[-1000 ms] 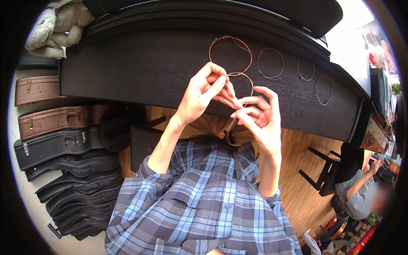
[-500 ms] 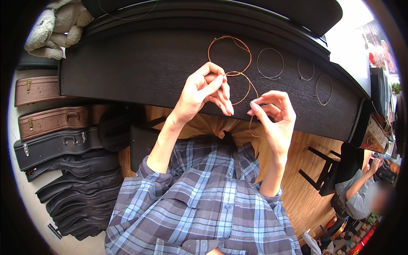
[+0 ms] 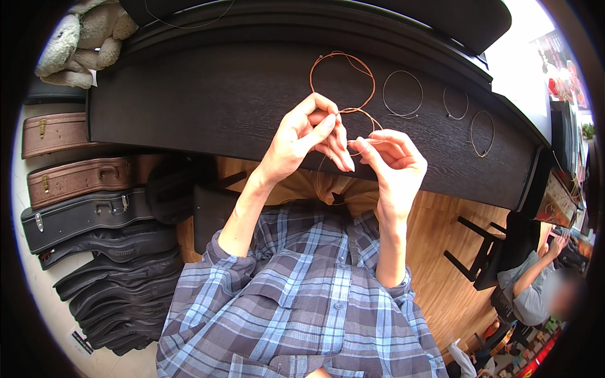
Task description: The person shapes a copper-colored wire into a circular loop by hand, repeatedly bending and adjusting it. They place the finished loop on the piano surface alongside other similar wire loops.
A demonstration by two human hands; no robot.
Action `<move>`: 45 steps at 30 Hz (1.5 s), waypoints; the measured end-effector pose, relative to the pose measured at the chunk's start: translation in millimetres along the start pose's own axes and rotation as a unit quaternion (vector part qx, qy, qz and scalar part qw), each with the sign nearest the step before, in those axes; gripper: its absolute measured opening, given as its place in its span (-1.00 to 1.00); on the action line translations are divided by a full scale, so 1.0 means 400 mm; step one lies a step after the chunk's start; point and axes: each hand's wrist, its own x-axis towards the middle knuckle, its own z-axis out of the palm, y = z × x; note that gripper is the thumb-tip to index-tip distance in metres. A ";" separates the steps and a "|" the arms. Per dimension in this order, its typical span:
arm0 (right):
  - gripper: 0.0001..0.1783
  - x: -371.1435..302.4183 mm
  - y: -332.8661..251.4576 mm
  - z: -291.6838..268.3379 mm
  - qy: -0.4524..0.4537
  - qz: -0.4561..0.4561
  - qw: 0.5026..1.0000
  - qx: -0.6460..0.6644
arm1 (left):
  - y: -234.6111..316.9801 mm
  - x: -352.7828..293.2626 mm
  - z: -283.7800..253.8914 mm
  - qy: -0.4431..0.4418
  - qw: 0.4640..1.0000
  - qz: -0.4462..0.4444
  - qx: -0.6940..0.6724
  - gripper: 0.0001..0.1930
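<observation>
Against black wood (image 3: 220, 107), coppery wire (image 3: 360, 109) spans left hand (image 3: 301, 135) to right hand (image 3: 397, 160)

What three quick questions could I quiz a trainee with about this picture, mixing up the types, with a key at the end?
1. How many separate thin loops lie on the black surface to the right of the copper-coloured wire?
2. True or false: the left hand pinches the copper-coloured wire.
3. What is stacked at the picture's left? A: books; B: cases; C: baskets.

Key: 1, three; 2, true; 3, B.
</observation>
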 end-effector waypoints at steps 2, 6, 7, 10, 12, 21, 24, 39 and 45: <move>-0.66 -0.001 -0.008 -0.003 -0.005 0.007 1.000 0.011 | -0.002 -0.002 0.006 0.011 1.000 0.006 0.016 -0.90; -0.62 0.000 -0.013 -0.012 -0.022 0.008 1.000 0.011 | -0.004 -0.002 0.016 0.021 0.999 0.024 0.026 -0.91; -0.62 -0.001 -0.011 -0.012 -0.023 0.010 1.000 0.001 | -0.003 -0.002 0.017 0.020 0.999 0.027 0.028 -0.91; -0.64 -0.013 -0.004 -0.006 -0.010 -0.029 0.999 -0.045 | -0.002 -0.001 0.019 0.025 0.998 0.035 0.045 -0.90; -0.63 -0.023 0.000 0.001 -0.001 -0.052 0.998 -0.043 | -0.004 -0.002 0.022 0.041 0.996 0.038 0.072 -0.90; -0.46 -0.043 -0.013 0.011 0.012 -0.093 0.991 -0.092 | -0.013 0.002 0.018 0.045 0.993 0.057 0.094 -0.90; -0.43 -0.037 -0.006 0.016 0.027 -0.085 0.992 -0.085 | -0.014 0.001 0.019 0.054 0.992 0.051 0.097 -0.89; -0.59 -0.009 0.009 0.026 0.066 -0.076 0.989 -0.110 | -0.006 -0.001 0.024 0.047 0.995 0.038 0.076 -0.89; -0.50 0.004 0.025 0.039 0.120 -0.225 0.953 -0.162 | -0.009 0.001 0.023 0.056 0.995 0.041 0.067 -0.87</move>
